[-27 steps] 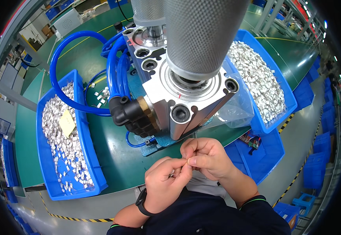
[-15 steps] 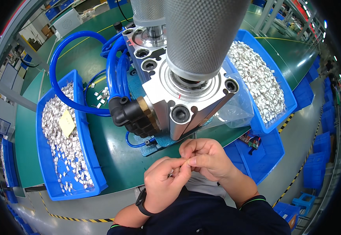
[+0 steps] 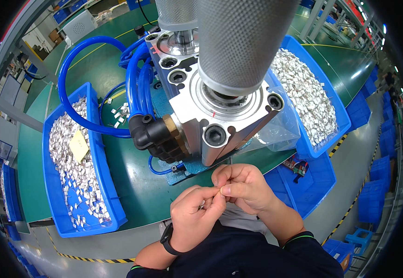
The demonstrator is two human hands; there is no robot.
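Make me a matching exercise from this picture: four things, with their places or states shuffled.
1. yellow note
2. black wristband
3. clear plastic bag
4. right hand

A. between the metal machine and the right bin
B. fingertips together with the left hand's
C. lying on white parts in the left bin
D. around the left wrist

Pairs: 1-C, 2-D, 3-A, 4-B.
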